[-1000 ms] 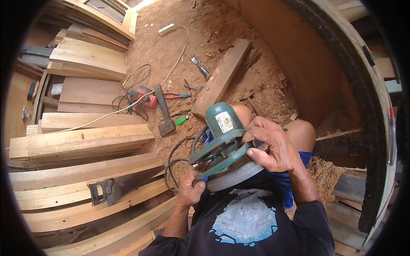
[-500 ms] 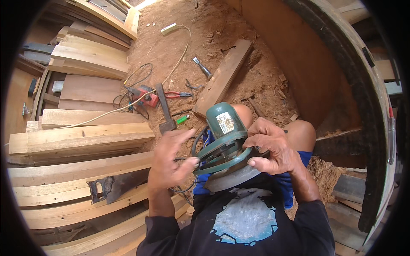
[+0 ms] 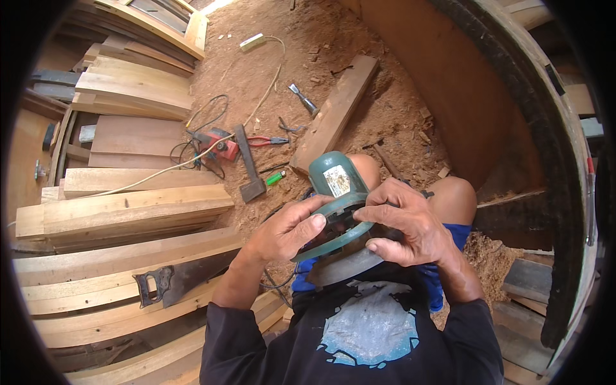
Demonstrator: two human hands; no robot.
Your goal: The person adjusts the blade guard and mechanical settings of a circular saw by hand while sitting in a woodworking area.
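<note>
A green circular saw (image 3: 334,174) rests on my lap, its rounded motor housing pointing away and its grey metal guard (image 3: 346,265) towards my shirt. My left hand (image 3: 282,230) is closed on the saw's left side, thumb over the top by the handle. From the right, my right hand (image 3: 414,224) grips the saw near the guard, fingers bent and thumb against the metal. What lies under my right fingertips is hidden.
Planks (image 3: 128,205) are stacked on the left, with a handsaw (image 3: 173,281) on them. Beyond my knees lie a hammer (image 3: 249,170), red-handled pliers (image 3: 266,140), a red power tool (image 3: 219,146), a green lighter (image 3: 276,178), a chisel (image 3: 303,99) and a wooden beam (image 3: 337,115) on sawdust.
My left hand has moved right from beside the saw and closed on its handle area. My right hand stays on the saw, its fingers shifted slightly.
</note>
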